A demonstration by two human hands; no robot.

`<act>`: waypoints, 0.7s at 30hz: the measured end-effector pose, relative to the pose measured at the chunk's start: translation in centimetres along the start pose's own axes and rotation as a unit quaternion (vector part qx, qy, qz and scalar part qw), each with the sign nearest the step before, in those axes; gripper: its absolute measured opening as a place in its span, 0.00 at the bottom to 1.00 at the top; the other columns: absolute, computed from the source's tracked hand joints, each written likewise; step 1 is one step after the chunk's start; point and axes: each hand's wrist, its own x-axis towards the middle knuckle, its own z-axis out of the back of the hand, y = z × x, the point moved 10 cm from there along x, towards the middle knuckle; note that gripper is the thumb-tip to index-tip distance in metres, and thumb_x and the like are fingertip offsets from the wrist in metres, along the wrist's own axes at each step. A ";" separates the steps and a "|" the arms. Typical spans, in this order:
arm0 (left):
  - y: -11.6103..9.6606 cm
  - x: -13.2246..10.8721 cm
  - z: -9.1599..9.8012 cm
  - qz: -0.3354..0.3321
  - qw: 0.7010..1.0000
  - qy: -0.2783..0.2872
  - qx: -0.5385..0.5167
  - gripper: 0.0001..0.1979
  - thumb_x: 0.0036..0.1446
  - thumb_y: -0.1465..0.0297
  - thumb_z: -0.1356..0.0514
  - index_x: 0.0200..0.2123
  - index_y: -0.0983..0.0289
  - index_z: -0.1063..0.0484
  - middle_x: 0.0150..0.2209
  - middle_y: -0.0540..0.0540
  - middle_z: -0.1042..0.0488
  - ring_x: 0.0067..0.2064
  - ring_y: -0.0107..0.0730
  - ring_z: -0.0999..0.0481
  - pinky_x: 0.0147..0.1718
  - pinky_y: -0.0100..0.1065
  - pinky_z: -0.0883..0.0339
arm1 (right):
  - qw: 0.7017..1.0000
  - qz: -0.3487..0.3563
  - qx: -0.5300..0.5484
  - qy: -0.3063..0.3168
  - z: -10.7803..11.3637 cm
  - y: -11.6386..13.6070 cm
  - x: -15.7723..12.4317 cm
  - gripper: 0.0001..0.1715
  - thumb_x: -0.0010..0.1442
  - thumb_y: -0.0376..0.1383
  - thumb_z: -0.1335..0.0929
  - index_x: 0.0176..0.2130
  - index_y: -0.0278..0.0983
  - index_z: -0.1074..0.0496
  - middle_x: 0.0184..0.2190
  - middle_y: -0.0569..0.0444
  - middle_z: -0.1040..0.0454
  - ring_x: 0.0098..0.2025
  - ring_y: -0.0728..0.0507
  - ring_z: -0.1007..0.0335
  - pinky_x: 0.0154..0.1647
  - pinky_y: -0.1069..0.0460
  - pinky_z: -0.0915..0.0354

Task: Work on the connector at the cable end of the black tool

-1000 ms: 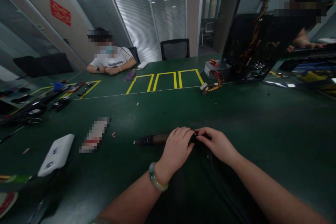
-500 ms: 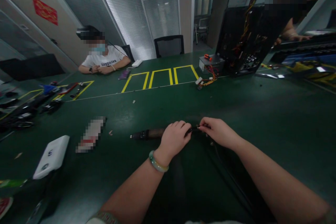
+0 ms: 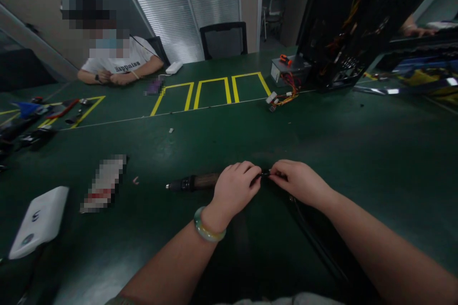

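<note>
A dark electric screwdriver [image 3: 205,181] lies across the green table, its bit end pointing left. My left hand [image 3: 236,188], with a jade-coloured bangle at the wrist, is closed around the tool's rear part. Just to the right, my right hand [image 3: 302,183] pinches a small dark cable plug [image 3: 265,173] at the screwdriver's tail end. Whether the plug is fully seated there I cannot tell. A black cable [image 3: 315,240] runs below the right hand toward the table's near edge.
To the left lie a blurred-out phone-like object [image 3: 106,181] and a white device [image 3: 39,221]. Beyond are a power supply box [image 3: 291,74] with loose wires and a black computer case [image 3: 343,33]. A masked person [image 3: 121,62] sits across the table; another person's hand [image 3: 417,31] shows at far right.
My view has shifted, so the table items appear farther left. Both hands keep their grips at the screwdriver's tail, with the right fingers slightly adjusted on the plug.
</note>
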 end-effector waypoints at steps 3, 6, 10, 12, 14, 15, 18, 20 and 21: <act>0.0 0.0 -0.1 0.003 1.000 0.005 -0.004 0.06 0.63 0.69 0.43 0.43 0.59 0.31 0.42 0.52 0.28 0.42 0.36 0.28 0.41 0.38 0.35 | 1.000 -0.003 -0.015 -0.014 0.5 0.0 0.0 0.04 0.63 0.35 0.34 0.36 0.41 0.28 0.33 0.55 0.26 0.34 0.45 0.30 0.32 0.51 0.39; 0.0 -0.1 -0.1 0.004 1.000 0.005 -0.002 0.05 0.63 0.67 0.43 0.42 0.59 0.30 0.42 0.52 0.29 0.43 0.36 0.29 0.42 0.38 0.35 | 0.999 -0.012 -0.026 -0.018 0.4 0.0 0.0 0.04 0.62 0.36 0.34 0.36 0.41 0.28 0.33 0.56 0.26 0.34 0.45 0.30 0.32 0.51 0.39; 0.0 -0.2 0.0 0.008 1.000 -0.001 0.001 0.05 0.64 0.66 0.43 0.42 0.60 0.30 0.41 0.53 0.29 0.43 0.36 0.29 0.43 0.38 0.35 | 0.999 -0.017 -0.034 -0.016 0.2 0.0 0.0 0.04 0.62 0.37 0.34 0.35 0.41 0.29 0.32 0.56 0.27 0.32 0.45 0.31 0.31 0.51 0.41; -0.1 -0.3 0.2 0.007 1.000 -0.006 0.002 0.05 0.64 0.67 0.43 0.42 0.60 0.30 0.40 0.53 0.29 0.42 0.36 0.28 0.42 0.38 0.35 | 0.999 -0.001 -0.049 -0.014 0.2 0.3 0.0 0.04 0.62 0.37 0.34 0.35 0.41 0.29 0.31 0.56 0.27 0.31 0.46 0.32 0.32 0.51 0.42; -0.2 -0.3 0.3 0.004 1.000 -0.009 0.002 0.05 0.63 0.67 0.43 0.42 0.60 0.30 0.40 0.53 0.29 0.42 0.36 0.28 0.42 0.38 0.35 | 0.996 0.024 -0.079 -0.017 0.4 0.7 0.1 0.03 0.61 0.36 0.34 0.34 0.41 0.29 0.30 0.57 0.27 0.30 0.46 0.33 0.37 0.48 0.43; -0.2 -0.3 0.3 0.002 1.000 -0.010 0.001 0.05 0.63 0.67 0.43 0.42 0.59 0.30 0.41 0.53 0.29 0.42 0.36 0.28 0.42 0.38 0.35 | 0.995 0.032 -0.092 -0.019 0.4 0.8 0.1 0.03 0.61 0.36 0.33 0.34 0.41 0.29 0.29 0.58 0.27 0.30 0.46 0.33 0.39 0.47 0.44; -0.3 -0.3 0.3 0.000 1.000 -0.011 -0.005 0.05 0.63 0.67 0.42 0.42 0.59 0.30 0.41 0.52 0.29 0.43 0.36 0.28 0.42 0.38 0.35 | 0.995 0.039 -0.095 -0.016 0.2 0.6 0.2 0.03 0.61 0.37 0.33 0.34 0.41 0.29 0.29 0.58 0.26 0.29 0.45 0.33 0.40 0.47 0.47; -0.3 -0.3 0.3 0.000 1.000 -0.010 -0.005 0.05 0.63 0.68 0.42 0.42 0.60 0.31 0.42 0.52 0.29 0.43 0.36 0.28 0.42 0.38 0.35 | 0.996 0.042 -0.082 -0.007 -0.1 0.5 0.3 0.03 0.61 0.37 0.33 0.34 0.41 0.29 0.29 0.58 0.26 0.30 0.45 0.33 0.39 0.47 0.47; -0.3 -0.3 0.2 0.000 1.000 -0.010 -0.005 0.05 0.63 0.68 0.42 0.42 0.60 0.30 0.42 0.52 0.28 0.43 0.36 0.28 0.42 0.38 0.35 | 0.996 0.044 -0.076 -0.003 -0.2 0.5 0.3 0.04 0.61 0.37 0.33 0.34 0.41 0.29 0.30 0.58 0.26 0.30 0.45 0.32 0.39 0.47 0.47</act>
